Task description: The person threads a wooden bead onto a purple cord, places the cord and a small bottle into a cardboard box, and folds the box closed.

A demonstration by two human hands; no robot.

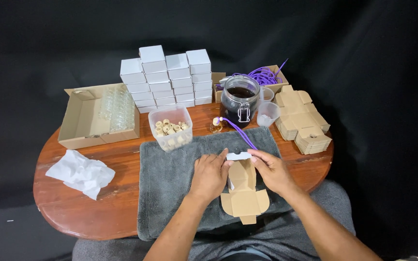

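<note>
Brown card, partly folded: a small box blank (243, 189) sits low in the middle of the frame on my grey towel (170, 164), its flaps open toward the bottom edge and its white face turned up at the top.

Item 1: my left hand (210, 175) lies over the blank's left side, fingers pressed together and curled, fingertips touching the white flap.

Item 2: my right hand (273, 170) holds the blank's right side, thumb and forefinger pinching the white flap's end.

Item 3: purple cord (238, 129), running from just above my right fingers up to a small amber bottle (216, 124) that stands on the wood beyond the towel.

Item 4: round wooden table (64, 193), under everything.

Item 5: clear tub of short wooden corks (171, 128), touching the towel's upper left edge.

Item 6: open cardboard carton holding clear glass vials (97, 113), left of centre.

Item 7: crumpled white tissue (81, 173), lower left.

Item 8: stack of white boxes (168, 77), 4 columns, top centre.

Item 9: clip-top glass jar of dark liquid (239, 100), right of the stack, with 2 clear plastic cups (267, 113) just beside it.

Item 10: a box of loose purple cord (264, 76) behind the jar.

Item 11: pile of flat brown blanks (302, 118), right of the frame.
</note>
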